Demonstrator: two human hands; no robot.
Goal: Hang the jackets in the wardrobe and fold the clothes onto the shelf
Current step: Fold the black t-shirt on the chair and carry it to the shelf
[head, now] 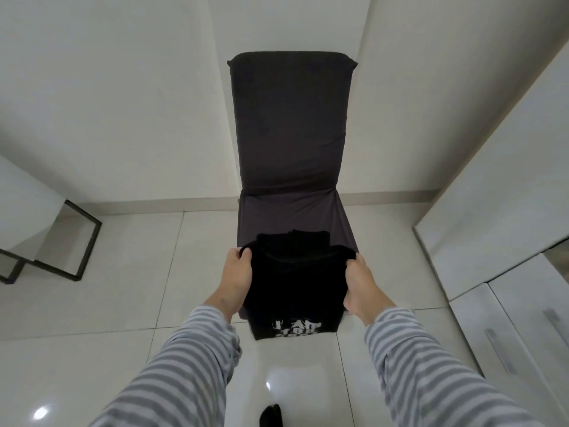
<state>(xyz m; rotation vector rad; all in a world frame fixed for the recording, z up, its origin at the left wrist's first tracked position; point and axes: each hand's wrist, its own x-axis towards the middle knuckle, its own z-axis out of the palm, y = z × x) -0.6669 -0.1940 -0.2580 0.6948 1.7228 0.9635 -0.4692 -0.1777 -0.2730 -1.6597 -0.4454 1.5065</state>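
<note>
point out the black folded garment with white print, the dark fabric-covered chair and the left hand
black folded garment with white print point(297, 288): head view, plain middle of its front
dark fabric-covered chair point(291, 118): head view, middle of the backrest
left hand point(236, 274): head view, back of the hand

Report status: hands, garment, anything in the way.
Left hand and right hand both grip the black printed garment by its sides. Held over the covered chair seat. Nothing obstructing.

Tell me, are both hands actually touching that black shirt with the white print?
Touching. The head view shows the left hand and the right hand each with fingers curled round an upper corner of the black shirt, holding it up in front of the chair.
</note>
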